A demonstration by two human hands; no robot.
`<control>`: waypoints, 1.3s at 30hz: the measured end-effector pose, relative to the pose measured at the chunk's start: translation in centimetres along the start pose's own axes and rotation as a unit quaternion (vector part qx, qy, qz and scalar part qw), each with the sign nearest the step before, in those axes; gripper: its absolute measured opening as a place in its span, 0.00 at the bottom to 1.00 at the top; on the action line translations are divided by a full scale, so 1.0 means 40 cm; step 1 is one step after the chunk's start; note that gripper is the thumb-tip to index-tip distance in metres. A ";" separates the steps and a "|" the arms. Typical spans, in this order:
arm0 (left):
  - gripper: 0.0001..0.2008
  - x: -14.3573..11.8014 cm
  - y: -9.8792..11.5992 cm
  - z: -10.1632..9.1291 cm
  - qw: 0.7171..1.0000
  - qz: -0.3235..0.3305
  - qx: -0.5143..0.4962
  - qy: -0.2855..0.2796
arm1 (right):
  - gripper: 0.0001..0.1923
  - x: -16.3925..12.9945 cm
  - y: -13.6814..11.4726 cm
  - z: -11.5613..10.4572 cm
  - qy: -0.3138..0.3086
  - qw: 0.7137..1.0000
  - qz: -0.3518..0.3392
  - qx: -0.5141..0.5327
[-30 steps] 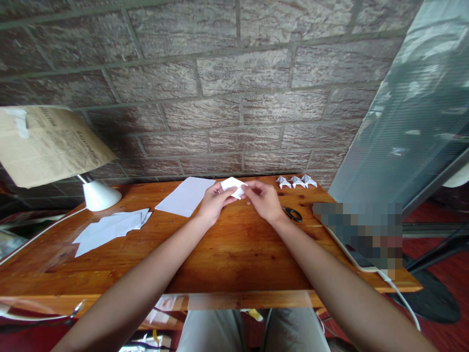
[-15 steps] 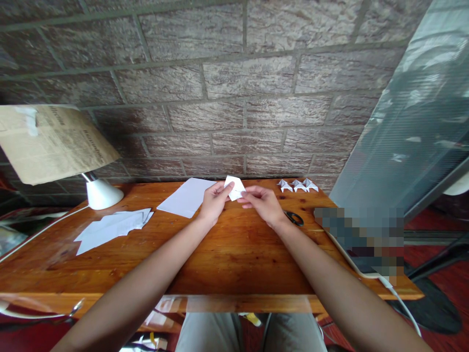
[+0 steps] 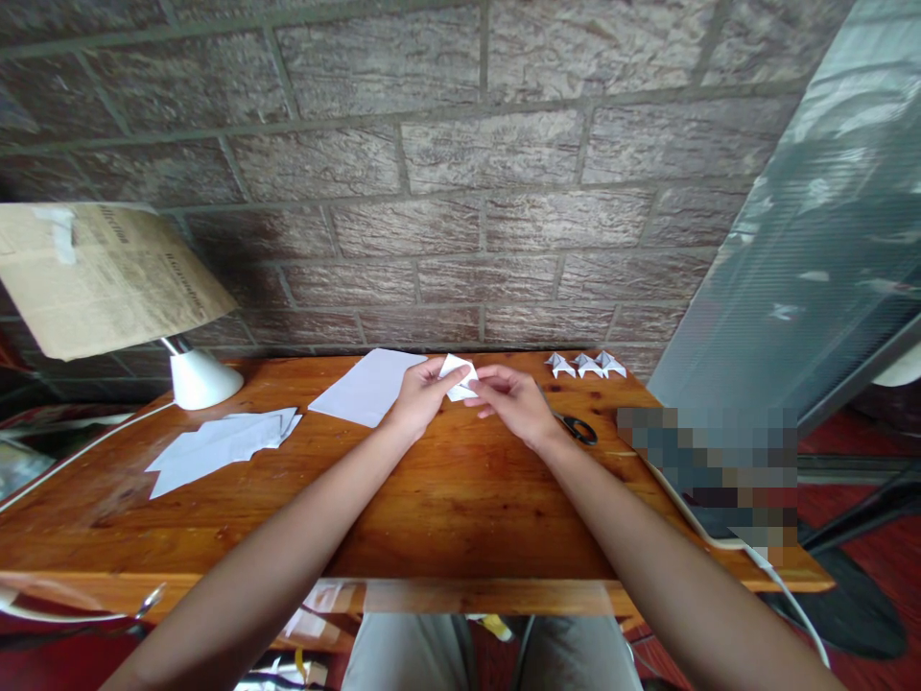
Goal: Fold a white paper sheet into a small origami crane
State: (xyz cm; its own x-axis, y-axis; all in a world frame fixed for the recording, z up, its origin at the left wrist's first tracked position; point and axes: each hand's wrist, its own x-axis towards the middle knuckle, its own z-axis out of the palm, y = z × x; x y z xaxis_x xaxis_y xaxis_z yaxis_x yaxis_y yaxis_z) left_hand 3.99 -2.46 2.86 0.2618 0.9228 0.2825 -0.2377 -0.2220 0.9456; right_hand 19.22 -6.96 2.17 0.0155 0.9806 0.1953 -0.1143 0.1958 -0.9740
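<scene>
A small folded piece of white paper [image 3: 458,376] is held above the far part of the wooden table [image 3: 432,499]. My left hand [image 3: 419,397] pinches its left side and my right hand [image 3: 512,403] pinches its right side, fingertips nearly touching. A flat white sheet [image 3: 366,386] lies on the table just left of my left hand. Black scissors [image 3: 578,428] lie close behind my right wrist.
Three small folded paper figures [image 3: 584,365] stand in a row at the far right by the brick wall. A pile of paper offcuts [image 3: 220,445] lies at the left. A white lamp base [image 3: 202,377] with a cable stands at far left. A blurred device sits at the right edge.
The folded paper has been turned and pressed smaller between my fingers; both hands stayed in about the same place above the table.
</scene>
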 end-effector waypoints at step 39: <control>0.17 0.002 -0.022 0.005 0.998 -0.003 -0.025 -0.052 | 0.17 -0.006 -0.009 -0.002 0.028 0.990 -0.043 -0.133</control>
State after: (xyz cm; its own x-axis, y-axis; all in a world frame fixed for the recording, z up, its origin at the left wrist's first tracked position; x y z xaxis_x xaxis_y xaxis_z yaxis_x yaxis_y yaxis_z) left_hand 4.42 -2.27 2.08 0.3588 0.8857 0.2946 -0.2807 -0.1986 0.9390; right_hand 19.34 -7.25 2.46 0.0689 0.9580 0.2785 0.1550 0.2655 -0.9516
